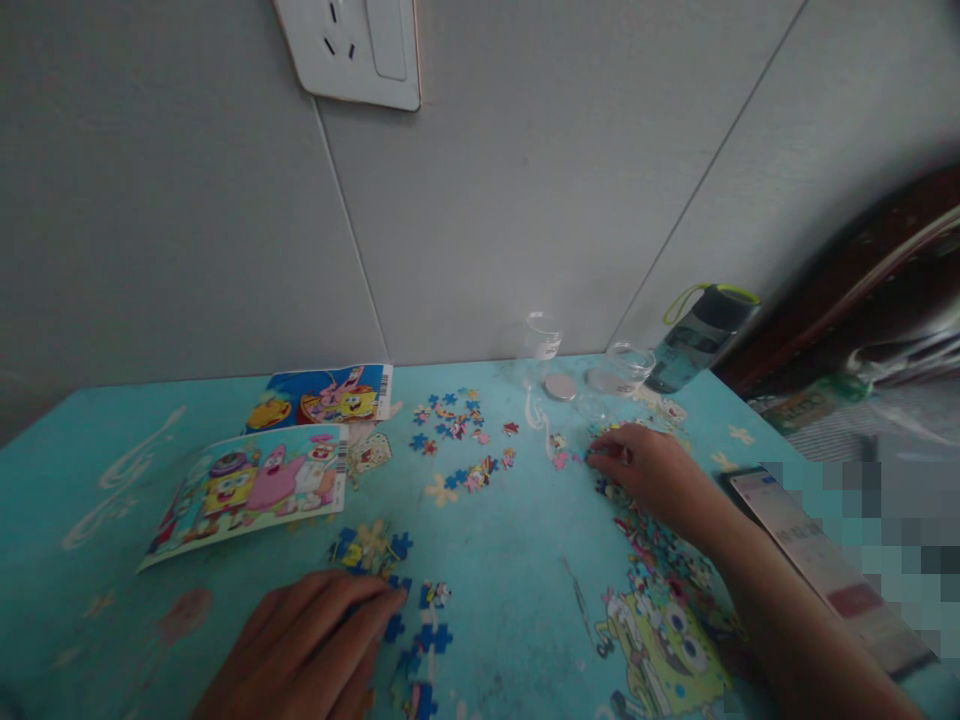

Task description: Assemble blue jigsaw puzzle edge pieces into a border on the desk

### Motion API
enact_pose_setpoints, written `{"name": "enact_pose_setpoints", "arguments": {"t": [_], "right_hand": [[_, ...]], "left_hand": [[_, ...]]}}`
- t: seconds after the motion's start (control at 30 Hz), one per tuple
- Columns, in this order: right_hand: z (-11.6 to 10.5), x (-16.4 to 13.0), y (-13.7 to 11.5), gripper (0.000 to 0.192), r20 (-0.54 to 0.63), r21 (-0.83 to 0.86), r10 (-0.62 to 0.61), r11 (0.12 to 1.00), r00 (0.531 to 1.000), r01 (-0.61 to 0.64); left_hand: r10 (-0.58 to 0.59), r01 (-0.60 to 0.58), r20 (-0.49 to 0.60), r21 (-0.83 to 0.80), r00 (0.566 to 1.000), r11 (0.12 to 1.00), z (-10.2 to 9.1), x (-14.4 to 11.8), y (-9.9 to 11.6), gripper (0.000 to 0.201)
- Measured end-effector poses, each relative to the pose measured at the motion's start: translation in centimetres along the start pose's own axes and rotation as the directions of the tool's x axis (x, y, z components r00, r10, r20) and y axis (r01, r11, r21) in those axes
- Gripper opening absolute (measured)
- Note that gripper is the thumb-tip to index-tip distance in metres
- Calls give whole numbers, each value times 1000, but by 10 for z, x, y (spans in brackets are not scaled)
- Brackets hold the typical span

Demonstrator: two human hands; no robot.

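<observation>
My left hand (pixel 315 640) lies low over the table, fingers stretched out and close together, its thumb hidden. Its fingertips touch or nearly touch blue jigsaw pieces (pixel 397 628) that run in a column beside it. Above them sits a small cluster of blue and yellow pieces (pixel 367 548). On the right, my right hand (pixel 643 462) pinches a small blue puzzle piece (pixel 590 458) between thumb and forefinger. Under and behind that hand spreads a long heap of mixed pieces (pixel 652 550). Several loose pieces (pixel 454 425) are scattered at the back middle, with a short joined strip (pixel 474 474) nearer.
Two cartoon picture cards (pixel 262 490) overlap at the left. Against the wall stand a transparent cup (pixel 543 338), a round silver lid (pixel 560 387) and a transparent tub (pixel 628 365). A dark bottle (pixel 701 335) leans at the back right; a phone (pixel 817 560) lies beside my right forearm.
</observation>
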State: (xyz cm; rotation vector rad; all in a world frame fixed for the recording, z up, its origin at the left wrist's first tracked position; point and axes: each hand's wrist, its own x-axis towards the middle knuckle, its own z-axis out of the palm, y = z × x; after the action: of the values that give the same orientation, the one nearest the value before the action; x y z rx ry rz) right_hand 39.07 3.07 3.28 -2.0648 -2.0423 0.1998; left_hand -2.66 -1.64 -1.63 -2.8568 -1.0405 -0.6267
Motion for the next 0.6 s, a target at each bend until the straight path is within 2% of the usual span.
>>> {"name": "enact_pose_setpoints", "arguments": {"t": [0.13, 0.47, 0.6], "right_hand": [[4, 3, 5, 26, -52, -52, 28, 998, 998, -31], [6, 3, 17, 26, -85, -101, 86, 990, 993, -94], [8, 3, 16, 31, -141, -114, 75, 989, 987, -91]], "left_hand": [[-10, 10, 19, -2, 1000, 1000, -1, 2, 3, 36], [-44, 44, -5, -20, 999, 999, -10, 11, 12, 32], [-54, 53, -7, -20, 999, 998, -14, 14, 15, 31]]}}
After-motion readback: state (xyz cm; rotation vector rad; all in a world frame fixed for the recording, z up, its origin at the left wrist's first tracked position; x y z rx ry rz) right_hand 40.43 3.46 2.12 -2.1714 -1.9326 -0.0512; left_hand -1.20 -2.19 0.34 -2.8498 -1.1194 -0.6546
